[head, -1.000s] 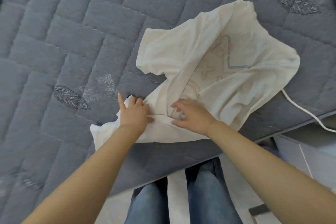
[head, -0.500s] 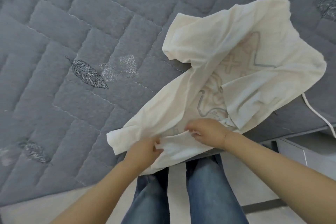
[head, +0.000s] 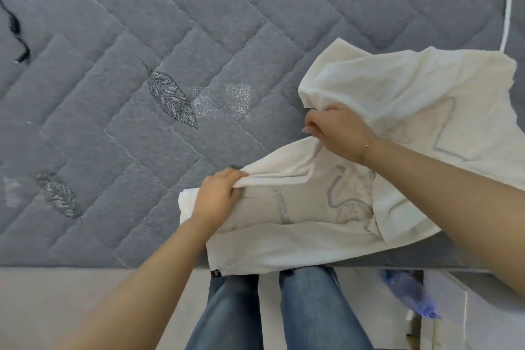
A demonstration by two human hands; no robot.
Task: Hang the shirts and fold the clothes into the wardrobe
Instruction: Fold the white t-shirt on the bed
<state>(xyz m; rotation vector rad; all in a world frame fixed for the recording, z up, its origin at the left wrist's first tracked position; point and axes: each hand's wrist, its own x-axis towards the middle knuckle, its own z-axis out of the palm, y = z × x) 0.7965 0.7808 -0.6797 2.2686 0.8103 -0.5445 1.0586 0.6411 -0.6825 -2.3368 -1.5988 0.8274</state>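
White shirt [head: 377, 111] lies crumpled at the bed's [head: 142, 37] near right edge, bulk running far-right of both grips: left hand [head: 220, 196] pinches the near-left fold, right hand [head: 336, 129] clutches cloth farther along.

The quilted grey mattress [head: 142, 37] lies bare to the left and far side, open to a hand, while the crumpled white shirt [head: 397, 88] and white cord [head: 508, 8] crowd the right.
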